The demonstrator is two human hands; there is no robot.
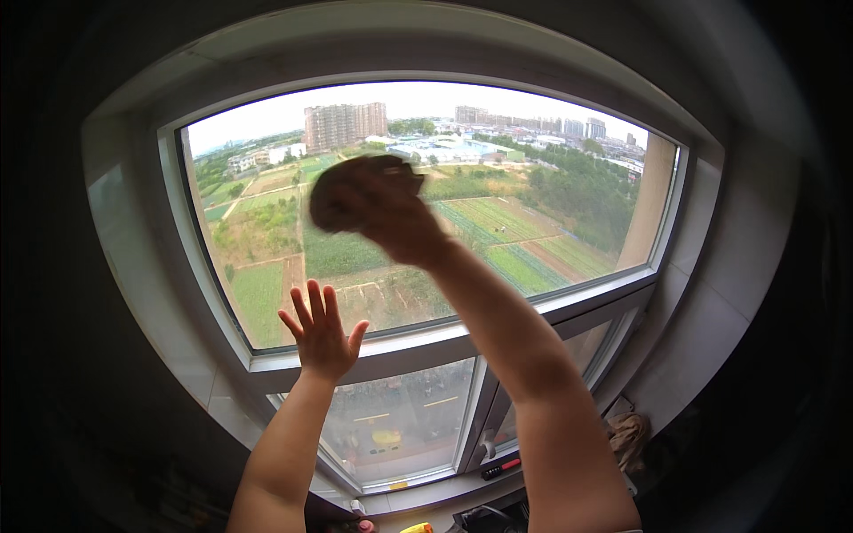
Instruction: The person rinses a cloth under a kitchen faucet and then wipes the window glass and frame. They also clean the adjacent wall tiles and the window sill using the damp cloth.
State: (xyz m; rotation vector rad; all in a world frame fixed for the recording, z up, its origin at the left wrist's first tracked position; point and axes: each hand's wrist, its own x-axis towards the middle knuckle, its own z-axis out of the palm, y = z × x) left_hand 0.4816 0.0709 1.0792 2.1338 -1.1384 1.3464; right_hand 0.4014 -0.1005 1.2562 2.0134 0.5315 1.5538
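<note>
My right hand (pixel 400 220) is raised in front of the upper window pane (pixel 373 253), its fingers on a dark, bunched cloth (pixel 340 193) held against or close to the glass. Hand and cloth are blurred, and the cloth's exact kind cannot be told. Lower and to the left, my left hand (pixel 326 333) has its fingers spread, holding nothing. Its palm faces the lower left part of the same pane, by the white frame (pixel 400 345); whether it touches the glass cannot be told.
Below are smaller panes (pixel 406 420) and a window handle (pixel 488 443). On the sill lies a red and black object (pixel 501 468). A brown cloth (pixel 628 436) is bunched at the lower right. A yellow object (pixel 417 528) and a black item (pixel 490 520) sit at the bottom edge.
</note>
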